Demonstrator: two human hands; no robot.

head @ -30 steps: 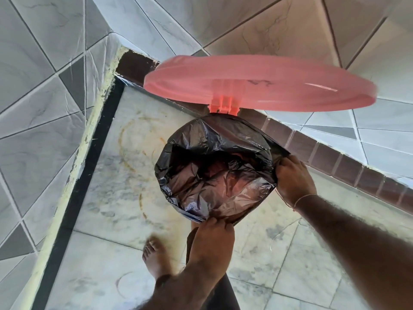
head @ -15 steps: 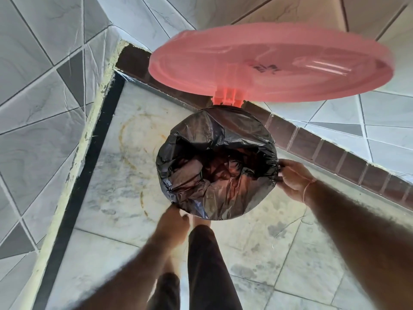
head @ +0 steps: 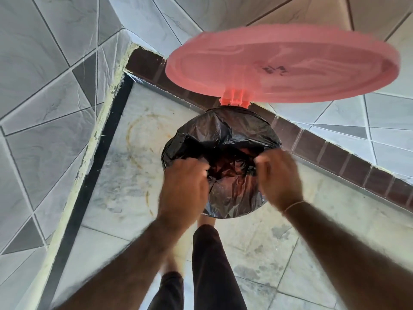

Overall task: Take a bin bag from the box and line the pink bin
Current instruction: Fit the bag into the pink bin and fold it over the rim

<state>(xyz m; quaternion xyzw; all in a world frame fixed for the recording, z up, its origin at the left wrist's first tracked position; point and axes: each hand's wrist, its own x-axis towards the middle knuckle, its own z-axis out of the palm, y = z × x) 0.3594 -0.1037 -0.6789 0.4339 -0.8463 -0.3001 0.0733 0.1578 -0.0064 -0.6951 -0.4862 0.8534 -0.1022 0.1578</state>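
The pink bin stands on the floor with its round lid [head: 283, 66] raised on a hinge [head: 235, 100] behind the opening. A black bin bag [head: 225, 130] is draped over the rim and sags into the bin; pink shows faintly through it inside. My left hand [head: 183, 189] is at the near-left of the opening, fingers curled on the bag's plastic. My right hand [head: 279, 177] is at the right of the opening, fingers pinched on the bag edge. Both hands are blurred. The bin's body is hidden under the bag.
The bin sits in a corner of grey tiled walls [head: 44, 108] with a dark brown skirting [head: 335, 153]. The marble floor [head: 125, 175] bears a rusty ring stain left of the bin. My legs in dark trousers [head: 210, 265] are just below the bin.
Both hands have moved from the outside of the rim to over the opening, gripping the bag. The view has tilted and the lid sits higher and further right.
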